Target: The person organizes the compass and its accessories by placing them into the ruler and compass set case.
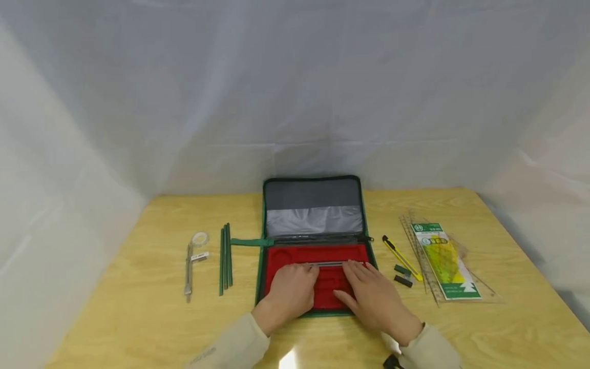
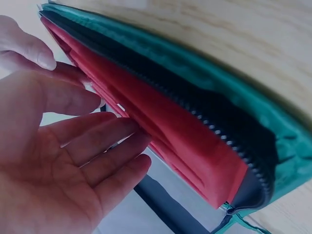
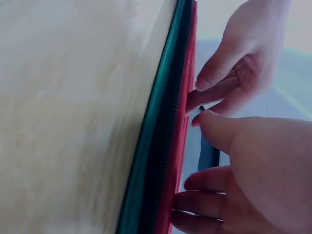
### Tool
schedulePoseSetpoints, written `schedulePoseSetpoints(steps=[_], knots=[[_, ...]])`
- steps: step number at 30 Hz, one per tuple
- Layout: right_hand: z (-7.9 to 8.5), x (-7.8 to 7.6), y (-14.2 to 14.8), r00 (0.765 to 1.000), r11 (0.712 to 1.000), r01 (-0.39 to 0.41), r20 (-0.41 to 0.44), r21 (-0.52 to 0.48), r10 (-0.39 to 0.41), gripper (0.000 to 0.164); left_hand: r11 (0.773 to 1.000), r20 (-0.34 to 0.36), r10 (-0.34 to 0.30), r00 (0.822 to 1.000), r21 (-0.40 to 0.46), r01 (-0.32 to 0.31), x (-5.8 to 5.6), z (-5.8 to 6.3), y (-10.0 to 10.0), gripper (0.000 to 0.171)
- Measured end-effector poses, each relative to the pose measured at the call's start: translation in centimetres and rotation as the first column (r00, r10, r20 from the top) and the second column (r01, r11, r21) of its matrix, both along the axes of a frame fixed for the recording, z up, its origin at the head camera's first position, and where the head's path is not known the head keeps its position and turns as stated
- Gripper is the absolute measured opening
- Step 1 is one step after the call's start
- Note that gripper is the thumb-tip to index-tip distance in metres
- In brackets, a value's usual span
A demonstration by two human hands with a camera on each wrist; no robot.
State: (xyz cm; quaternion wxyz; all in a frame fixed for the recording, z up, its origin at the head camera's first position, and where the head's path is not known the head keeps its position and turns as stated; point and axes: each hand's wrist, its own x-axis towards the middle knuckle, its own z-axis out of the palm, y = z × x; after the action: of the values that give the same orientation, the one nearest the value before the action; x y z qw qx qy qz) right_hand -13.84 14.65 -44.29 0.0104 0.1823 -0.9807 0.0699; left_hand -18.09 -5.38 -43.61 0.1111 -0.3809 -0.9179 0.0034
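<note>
A green zip case [image 1: 262, 277] lies unfolded on the table, with a red moulded tray [image 1: 341, 252] in its near half. Across the tray lies a slim silvery rod-like tool [image 1: 329, 264]; its ends are hidden by my hands, so its kind is unclear. The fingertips of my left hand [image 1: 292, 289] touch the left end of it. At the other end, my right hand [image 1: 373, 294] rests its extended fingers on the tool and tray, thumb spread away. From the left wrist view, the left fingers look loosely extended over the red tray.
On the left are green pencils [image 1: 226, 259], a compass [image 1: 188, 271], a white tape roll [image 1: 199, 238] and a small white-labelled piece [image 1: 200, 257]. To the right lie a yellow cutter [image 1: 402, 259], small dark green blocks [image 1: 403, 281] and clear set squares with a printed packet [image 1: 446, 261].
</note>
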Motion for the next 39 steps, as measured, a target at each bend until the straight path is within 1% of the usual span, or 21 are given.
schedulePoseSetpoints(steps=[3, 5, 8, 12, 20, 24, 27, 30, 33, 36, 39], knots=[[0.3, -0.2, 0.0, 1.000, 1.000, 0.006, 0.030, -0.029, -0.005, 0.066, 1.000, 0.007, -0.005, 1.000, 0.018, 0.004, -0.4, 0.2, -0.1, 0.031], [0.4, -0.3, 0.1, 0.999, 0.998, 0.019, 0.040, -0.066, -0.016, 0.065, 0.999, 0.025, -0.011, 1.000, 0.036, 0.010, -0.5, 0.3, -0.3, 0.033], [0.4, -0.5, 0.1, 0.999, 0.993, 0.032, 0.026, -0.111, -0.029, 0.063, 0.997, 0.060, -0.029, 0.998, 0.076, 0.024, -0.5, 0.2, -0.6, 0.033], [0.2, -0.5, 0.0, 1.000, 0.992, 0.020, 0.012, -0.127, -0.019, 0.061, 0.994, 0.113, -0.055, 0.992, 0.102, 0.044, -0.4, 0.2, -1.0, 0.031], [0.1, -0.6, 0.0, 0.999, 0.988, 0.030, 0.037, -0.153, -0.024, 0.059, 0.995, 0.215, -0.066, 0.974, 0.084, 0.049, -0.9, 0.8, -1.3, 0.033], [-0.1, -0.8, 0.3, 0.998, 0.980, 0.046, 0.053, -0.192, -0.036, 0.058, 0.994, 0.262, -0.095, 0.960, 0.074, 0.078, -1.5, 0.9, -1.8, 0.033], [-0.2, -1.0, 0.7, 0.998, 0.976, 0.051, 0.048, -0.210, -0.042, 0.057, 0.992, 0.295, -0.121, 0.948, 0.060, 0.108, -1.8, 1.0, -2.1, 0.034], [-0.1, -1.3, 1.1, 0.999, 0.976, 0.045, 0.019, -0.212, -0.042, 0.057, 0.989, 0.290, -0.145, 0.946, 0.049, 0.137, -2.1, 1.2, -2.4, 0.035], [0.1, -1.6, 1.5, 0.999, 0.976, 0.033, -0.021, -0.214, -0.039, 0.055, 0.987, 0.242, -0.159, 0.957, 0.042, 0.153, -2.2, 1.5, -2.8, 0.036], [0.2, -1.8, 1.8, 0.999, 0.975, 0.030, -0.034, -0.219, -0.039, 0.053, 0.989, 0.204, -0.145, 0.968, 0.018, 0.145, -2.4, 1.6, -3.3, 0.037], [0.1, -2.0, 1.8, 0.999, 0.973, 0.037, -0.018, -0.226, -0.042, 0.053, 0.992, 0.205, -0.125, 0.971, 0.004, 0.126, -2.6, 1.7, -4.0, 0.039]])
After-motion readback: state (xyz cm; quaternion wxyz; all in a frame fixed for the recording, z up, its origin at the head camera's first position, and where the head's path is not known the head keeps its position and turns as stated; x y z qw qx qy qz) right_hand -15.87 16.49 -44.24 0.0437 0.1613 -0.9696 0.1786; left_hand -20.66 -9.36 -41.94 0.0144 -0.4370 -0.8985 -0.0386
